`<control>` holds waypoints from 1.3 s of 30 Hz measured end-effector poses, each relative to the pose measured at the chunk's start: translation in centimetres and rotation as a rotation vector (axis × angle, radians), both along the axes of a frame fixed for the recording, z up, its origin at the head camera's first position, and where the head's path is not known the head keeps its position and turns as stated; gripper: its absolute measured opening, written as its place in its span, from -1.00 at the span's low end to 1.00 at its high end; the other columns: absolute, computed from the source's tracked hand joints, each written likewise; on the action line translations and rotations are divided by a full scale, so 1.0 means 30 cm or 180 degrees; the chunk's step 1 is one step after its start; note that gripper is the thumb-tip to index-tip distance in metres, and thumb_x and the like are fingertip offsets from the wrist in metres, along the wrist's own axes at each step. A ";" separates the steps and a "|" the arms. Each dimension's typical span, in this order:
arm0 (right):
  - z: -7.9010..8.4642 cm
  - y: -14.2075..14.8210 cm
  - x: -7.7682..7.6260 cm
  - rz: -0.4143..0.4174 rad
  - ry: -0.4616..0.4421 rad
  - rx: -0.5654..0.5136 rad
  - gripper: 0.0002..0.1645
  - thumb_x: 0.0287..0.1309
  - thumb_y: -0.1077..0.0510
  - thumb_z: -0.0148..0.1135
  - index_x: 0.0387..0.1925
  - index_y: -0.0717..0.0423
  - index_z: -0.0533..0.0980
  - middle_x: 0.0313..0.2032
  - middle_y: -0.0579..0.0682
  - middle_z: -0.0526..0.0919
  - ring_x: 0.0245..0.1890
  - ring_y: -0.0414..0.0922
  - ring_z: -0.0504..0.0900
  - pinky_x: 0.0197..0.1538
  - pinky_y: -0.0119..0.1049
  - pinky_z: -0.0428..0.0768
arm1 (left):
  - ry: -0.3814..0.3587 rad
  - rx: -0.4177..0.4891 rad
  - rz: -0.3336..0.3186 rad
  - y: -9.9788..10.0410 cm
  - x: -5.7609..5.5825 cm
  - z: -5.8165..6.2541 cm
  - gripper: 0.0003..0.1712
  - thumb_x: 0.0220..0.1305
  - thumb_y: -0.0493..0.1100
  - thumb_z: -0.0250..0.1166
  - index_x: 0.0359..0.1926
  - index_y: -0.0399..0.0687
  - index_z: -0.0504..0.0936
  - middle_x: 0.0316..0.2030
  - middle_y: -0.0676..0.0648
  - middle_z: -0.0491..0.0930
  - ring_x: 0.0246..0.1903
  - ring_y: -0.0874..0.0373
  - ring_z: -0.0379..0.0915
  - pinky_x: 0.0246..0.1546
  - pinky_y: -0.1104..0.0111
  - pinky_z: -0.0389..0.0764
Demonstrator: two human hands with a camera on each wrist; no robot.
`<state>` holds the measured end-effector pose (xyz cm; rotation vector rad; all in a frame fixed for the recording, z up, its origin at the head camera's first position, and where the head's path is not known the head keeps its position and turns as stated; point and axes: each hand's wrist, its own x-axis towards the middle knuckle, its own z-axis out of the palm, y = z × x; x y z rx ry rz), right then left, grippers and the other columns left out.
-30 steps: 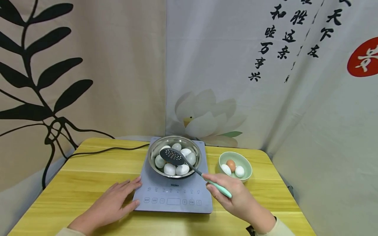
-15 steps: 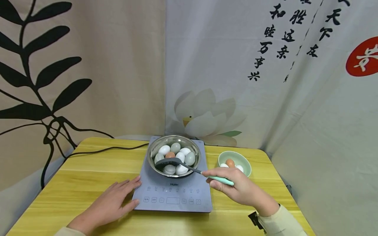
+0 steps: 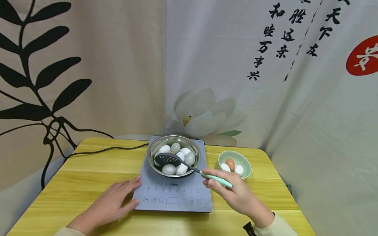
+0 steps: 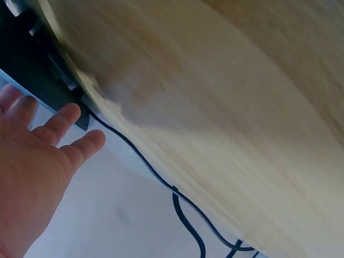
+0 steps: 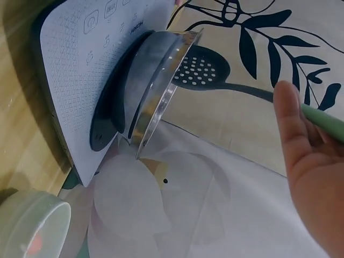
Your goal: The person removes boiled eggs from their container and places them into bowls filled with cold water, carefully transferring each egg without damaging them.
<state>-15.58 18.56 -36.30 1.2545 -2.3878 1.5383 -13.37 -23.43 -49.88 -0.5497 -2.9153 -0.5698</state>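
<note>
My right hand [image 3: 228,190] holds a slotted skimmer [image 5: 201,70] by its mint-green handle. In the head view the skimmer's dark perforated head is over the left part of a steel pot [image 3: 153,148], covering some of the several white, pale grey and brown eggs [image 3: 190,159] inside. The right wrist view shows part of that head above the pot's rim. The pot stands on a grey induction cooker [image 3: 177,191]. My left hand [image 3: 110,203] rests at the cooker's left edge, fingers extended, holding nothing; in the left wrist view its fingers [image 4: 64,121] are spread.
A pale green bowl [image 3: 245,162] with one brown and two white eggs stands right of the cooker on the wooden table [image 3: 97,167]. A black cable [image 3: 109,149] runs leftward from the cooker. A printed curtain [image 3: 133,65] hangs behind the table.
The skimmer's head went down toward the near-left side of the pot, then rose slightly with its perforated face showing again. My right hand shifted and its wrist turned. My left hand stayed put.
</note>
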 end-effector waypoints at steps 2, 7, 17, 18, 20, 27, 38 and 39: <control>-0.003 0.004 0.005 0.0023 0.0013 -0.0120 -0.60 0.49 0.46 0.11 0.28 0.41 0.58 0.04 0.32 0.80 -0.02 -0.22 0.84 0.03 -0.22 0.84 | 0.0027 -0.0001 -0.0018 0.001 -0.001 -0.001 -0.26 0.48 0.37 0.26 0.47 0.11 0.55 0.57 0.02 0.42 0.39 -0.22 0.52 0.39 -0.29 0.49; -0.007 0.013 0.011 0.0027 -0.0022 -0.0252 -0.59 0.51 0.48 0.06 0.29 0.45 0.56 0.01 0.33 0.80 -0.04 -0.22 0.83 0.01 -0.19 0.85 | 0.0065 -0.0001 -0.0034 0.000 -0.003 -0.007 -0.27 0.47 0.37 0.27 0.47 0.12 0.56 0.56 0.03 0.43 0.38 -0.20 0.54 0.37 -0.27 0.51; -0.039 -0.028 0.031 -0.0074 -0.0304 -0.0253 -0.59 0.58 0.39 0.03 0.32 0.38 0.56 0.05 0.30 0.80 -0.04 -0.19 0.83 0.06 -0.21 0.83 | 0.0168 -0.0040 -0.0043 0.004 0.000 -0.007 -0.29 0.46 0.35 0.29 0.45 0.12 0.57 0.55 0.04 0.45 0.36 -0.16 0.56 0.36 -0.20 0.55; -0.042 -0.028 0.032 -0.0099 -0.0308 -0.0307 -0.60 0.58 0.39 0.02 0.31 0.38 0.56 0.03 0.30 0.80 -0.06 -0.17 0.83 0.06 -0.20 0.83 | 0.0189 -0.0042 -0.0048 0.004 0.001 -0.006 -0.29 0.46 0.34 0.30 0.45 0.11 0.58 0.54 0.03 0.45 0.36 -0.16 0.56 0.36 -0.20 0.56; -0.044 -0.024 0.031 -0.0131 -0.0338 -0.0461 -0.60 0.58 0.40 0.00 0.29 0.42 0.56 0.00 0.29 0.81 -0.09 -0.11 0.84 0.03 -0.16 0.84 | 0.0201 -0.0038 -0.0040 0.006 0.002 -0.006 -0.29 0.46 0.34 0.30 0.45 0.11 0.58 0.54 0.04 0.45 0.36 -0.16 0.57 0.36 -0.19 0.56; -0.052 0.009 0.000 -0.0345 -0.1080 -0.1048 -0.54 0.70 0.25 -0.12 0.27 0.60 0.46 -0.08 0.00 0.86 -0.15 -0.13 0.86 -0.03 -0.09 0.86 | 0.0145 -0.0002 -0.0018 0.006 0.001 -0.010 -0.29 0.48 0.34 0.28 0.45 0.09 0.58 0.55 0.05 0.44 0.38 -0.17 0.54 0.39 -0.20 0.54; -0.080 0.035 -0.058 -0.1271 -0.2472 -0.1738 -0.43 0.68 -0.17 -0.01 0.14 0.25 0.59 -0.19 0.12 0.88 -0.25 -0.07 0.87 -0.08 -0.20 0.86 | 0.0141 0.0037 -0.0042 0.003 0.000 -0.018 -0.28 0.48 0.36 0.27 0.45 0.09 0.58 0.56 0.05 0.43 0.39 -0.17 0.54 0.39 -0.19 0.53; -0.079 0.038 -0.060 -0.1308 -0.2494 -0.1765 -0.44 0.69 -0.15 -0.03 0.14 0.26 0.58 -0.19 0.12 0.88 -0.24 -0.07 0.86 -0.08 -0.21 0.86 | 0.0140 0.0041 -0.0039 0.003 0.000 -0.018 -0.28 0.48 0.36 0.27 0.45 0.09 0.58 0.56 0.05 0.43 0.39 -0.17 0.53 0.39 -0.19 0.53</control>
